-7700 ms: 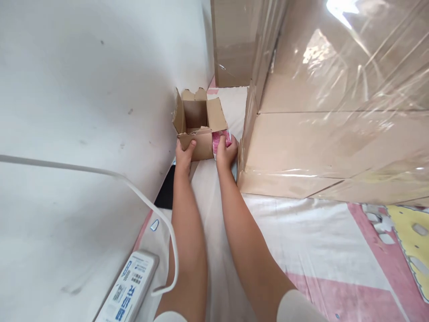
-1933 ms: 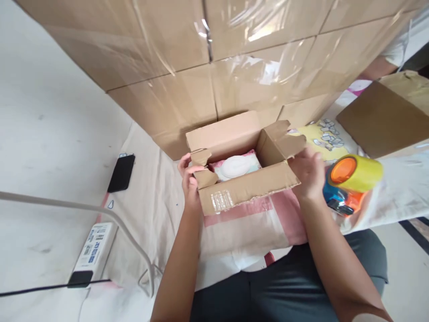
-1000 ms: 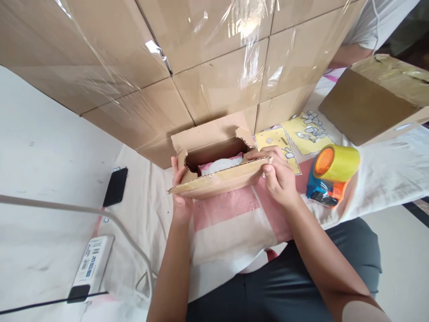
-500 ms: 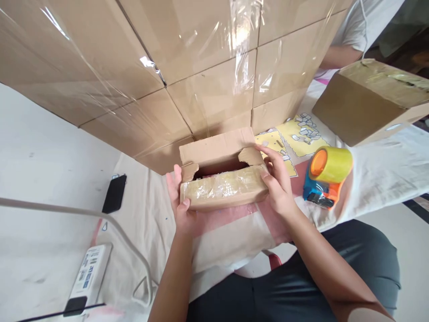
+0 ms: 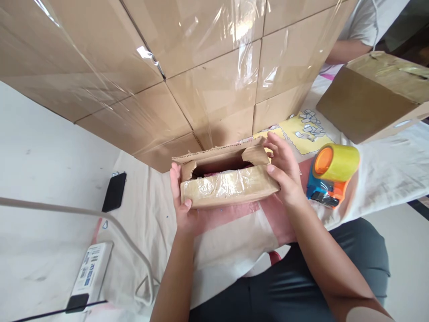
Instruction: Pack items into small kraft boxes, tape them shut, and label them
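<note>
Between my two hands is a small cardboard box, its long top flap standing up at the far side and two torn end flaps folded partly over the opening. Shiny clear tape covers its near upper edge. Something reddish shows inside, too shadowed to name. My left hand grips the left end, thumb on the near face and fingers behind the corner. At the right end my right hand holds on, thumb on the near top corner and fingers round the far side.
Tape-wrapped cartons form a wall behind. On the right sit an orange and blue tape dispenser and a larger carton, with another person's arm beyond. A black phone-like slab and power strip are at left.
The box has tilted between my hands, so its far flap is now seen more edge-on and the opening shows more. My right hand has shifted slightly right along with its end.
</note>
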`<state>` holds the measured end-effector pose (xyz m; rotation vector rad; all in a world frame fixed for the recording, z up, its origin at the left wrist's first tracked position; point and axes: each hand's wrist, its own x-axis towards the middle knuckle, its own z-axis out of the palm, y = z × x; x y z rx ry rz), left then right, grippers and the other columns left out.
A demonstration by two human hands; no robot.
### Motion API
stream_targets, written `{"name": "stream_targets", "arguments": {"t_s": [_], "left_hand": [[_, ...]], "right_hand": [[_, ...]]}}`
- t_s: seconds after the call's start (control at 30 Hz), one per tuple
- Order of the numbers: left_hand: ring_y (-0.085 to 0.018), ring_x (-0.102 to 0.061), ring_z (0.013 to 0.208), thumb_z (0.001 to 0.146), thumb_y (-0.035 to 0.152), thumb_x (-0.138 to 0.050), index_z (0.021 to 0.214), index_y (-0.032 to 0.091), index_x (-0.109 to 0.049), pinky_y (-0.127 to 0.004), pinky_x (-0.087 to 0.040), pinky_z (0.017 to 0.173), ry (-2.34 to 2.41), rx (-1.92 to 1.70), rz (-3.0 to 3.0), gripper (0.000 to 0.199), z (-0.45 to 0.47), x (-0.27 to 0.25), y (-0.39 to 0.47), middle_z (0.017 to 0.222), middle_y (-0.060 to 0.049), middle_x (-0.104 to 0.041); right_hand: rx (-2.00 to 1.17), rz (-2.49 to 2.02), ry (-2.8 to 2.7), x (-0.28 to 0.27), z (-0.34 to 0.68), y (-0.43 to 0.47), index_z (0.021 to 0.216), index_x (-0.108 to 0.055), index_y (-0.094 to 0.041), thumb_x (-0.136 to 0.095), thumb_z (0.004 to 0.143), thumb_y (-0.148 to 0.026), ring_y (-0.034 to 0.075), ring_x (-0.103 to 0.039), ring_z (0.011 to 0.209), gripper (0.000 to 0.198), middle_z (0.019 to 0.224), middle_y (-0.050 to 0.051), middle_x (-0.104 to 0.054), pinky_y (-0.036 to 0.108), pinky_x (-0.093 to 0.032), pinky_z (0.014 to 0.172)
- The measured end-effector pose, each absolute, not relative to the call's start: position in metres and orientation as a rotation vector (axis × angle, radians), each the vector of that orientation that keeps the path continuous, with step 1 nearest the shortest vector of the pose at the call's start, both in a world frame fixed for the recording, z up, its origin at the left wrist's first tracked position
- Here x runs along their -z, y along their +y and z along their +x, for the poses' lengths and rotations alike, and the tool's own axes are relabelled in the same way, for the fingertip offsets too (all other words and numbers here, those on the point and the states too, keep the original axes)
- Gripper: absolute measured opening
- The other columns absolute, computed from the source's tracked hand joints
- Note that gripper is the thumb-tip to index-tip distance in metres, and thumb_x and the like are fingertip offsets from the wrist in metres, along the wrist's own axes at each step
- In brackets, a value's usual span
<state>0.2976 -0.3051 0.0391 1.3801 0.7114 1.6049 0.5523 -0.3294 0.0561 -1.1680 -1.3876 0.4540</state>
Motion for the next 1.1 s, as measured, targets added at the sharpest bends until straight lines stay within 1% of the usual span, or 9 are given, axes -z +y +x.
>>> {"name": "stream_targets", "arguments": {"t_s": [0.07,0.17,0.3,0.5,0.63,0.87,0.97,1.03,1.1], "left_hand": [[-0.032,-0.019,0.163,0.089,0.052,-0.065,0.154,0.043,-0.050,-0.048,-0.030,0.131,0.738,-1.599,1.375,0.067,0.300,-0.041,-0.306,0.172,0.009,-0.032],[-0.034,-0.030,0.158,0.090,0.053,-0.061,0.147,0.037,-0.058,-0.048,-0.035,0.127,0.796,-1.619,1.416,0.060,0.299,-0.041,-0.305,0.167,0.002,-0.040],[-0.033,-0.043,0.150,0.092,0.048,-0.056,0.119,0.028,-0.070,-0.052,-0.035,0.124,0.907,-1.651,1.625,0.036,0.291,-0.036,-0.299,0.155,-0.004,-0.052],[-0.030,-0.056,0.132,0.098,0.039,-0.050,0.103,0.024,-0.072,-0.056,-0.039,0.118,0.976,-1.798,2.008,0.027,0.280,-0.032,-0.294,0.124,-0.008,-0.072],[-0.031,-0.060,0.126,0.100,0.038,-0.043,0.106,0.022,-0.072,-0.054,-0.045,0.110,1.065,-1.717,2.243,0.034,0.271,-0.038,-0.292,0.111,-0.010,-0.076],[-0.030,-0.067,0.104,0.095,0.035,-0.055,0.112,0.023,-0.077,-0.054,-0.037,0.112,1.267,-1.269,2.814,0.030,0.270,-0.084,-0.304,0.098,-0.009,-0.076],[-0.029,-0.068,0.099,0.095,0.031,-0.059,0.119,0.025,-0.076,-0.052,-0.036,0.114,1.333,-1.002,2.924,0.030,0.285,-0.103,-0.318,0.106,-0.008,-0.075],[-0.031,-0.068,0.111,0.096,0.035,-0.061,0.128,0.024,-0.072,-0.049,-0.039,0.113,1.272,-0.895,2.934,0.037,0.299,-0.108,-0.327,0.125,-0.010,-0.073],[-0.034,-0.064,0.126,0.095,0.042,-0.064,0.140,0.023,-0.065,-0.047,-0.041,0.112,1.261,-0.822,2.919,0.049,0.311,-0.106,-0.334,0.141,-0.010,-0.068]], "right_hand": [[-0.444,-1.138,-1.393,-0.062,0.555,-0.327,0.153,-0.045,-0.041,-0.048,0.097,-0.059,0.034,-0.055,0.130,0.059,0.137,0.008,-0.058,0.054,-0.049,0.106],[-0.483,-1.099,-1.376,-0.069,0.558,-0.323,0.115,-0.072,-0.033,-0.057,0.095,-0.055,0.031,-0.059,0.116,0.034,0.115,0.007,-0.060,0.052,-0.047,0.107],[-0.503,-1.047,-1.340,-0.071,0.558,-0.321,0.084,-0.074,-0.026,-0.062,0.094,-0.049,0.028,-0.058,0.108,0.028,0.098,0.006,-0.059,0.048,-0.045,0.106],[-0.484,-1.023,-1.319,-0.057,0.559,-0.324,0.091,-0.077,-0.027,-0.061,0.098,-0.039,0.026,-0.060,0.118,0.021,0.114,0.006,-0.064,0.046,-0.044,0.110],[-0.472,-1.039,-1.371,-0.063,0.562,-0.333,0.100,-0.078,-0.028,-0.059,0.101,-0.035,0.027,-0.063,0.126,0.020,0.126,0.006,-0.070,0.050,-0.045,0.113],[0.147,-1.340,-0.843,-0.110,0.619,-0.389,0.107,-0.075,-0.027,-0.066,0.092,-0.023,0.028,-0.064,0.124,0.018,0.124,0.009,-0.071,0.049,-0.048,0.111],[0.026,-1.712,-0.577,-0.099,0.648,-0.402,0.124,-0.065,-0.023,-0.080,0.078,-0.030,0.031,-0.065,0.120,0.048,0.135,0.016,-0.062,0.050,-0.054,0.101],[-0.248,-1.805,-0.492,-0.081,0.661,-0.398,0.130,-0.057,-0.019,-0.085,0.071,-0.035,0.032,-0.070,0.108,0.067,0.130,0.019,-0.063,0.050,-0.060,0.089],[-0.464,-1.772,-0.509,-0.062,0.666,-0.389,0.128,-0.055,-0.019,-0.084,0.071,-0.038,0.030,-0.074,0.095,0.067,0.116,0.015,-0.069,0.048,-0.064,0.079]]}}
